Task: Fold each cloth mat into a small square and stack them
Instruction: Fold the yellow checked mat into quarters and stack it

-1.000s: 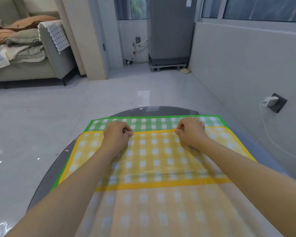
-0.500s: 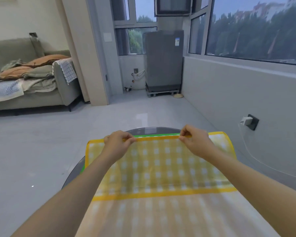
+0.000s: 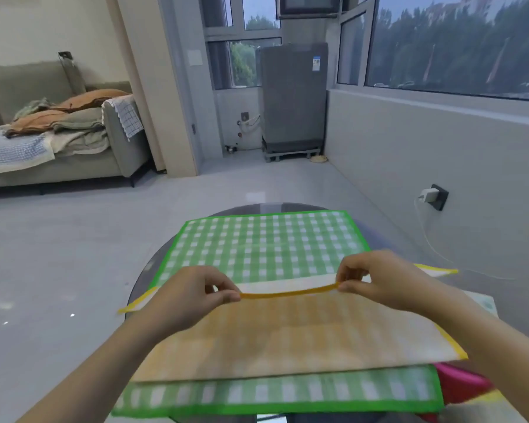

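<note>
A yellow checked cloth mat [image 3: 290, 334] is held up above the round dark table [image 3: 269, 207]. My left hand [image 3: 193, 296] and my right hand [image 3: 376, 277] each pinch its orange-hemmed far edge, which sags between them. The mat's pale underside faces me. Under it a green checked mat [image 3: 266, 242] lies flat on the table, its near edge [image 3: 275, 395] showing below the yellow one. A pink-red cloth [image 3: 458, 383] peeks out at the lower right.
The table is glass and round, with grey tiled floor around it. A low wall [image 3: 425, 154] with a plugged-in charger [image 3: 432, 195] runs along the right. A sofa [image 3: 58, 138] piled with blankets stands at the far left, a grey appliance [image 3: 293, 99] at the back.
Both hands have lifted the yellow mat's far edge and drawn it back towards me. Much more of the green mat is uncovered.
</note>
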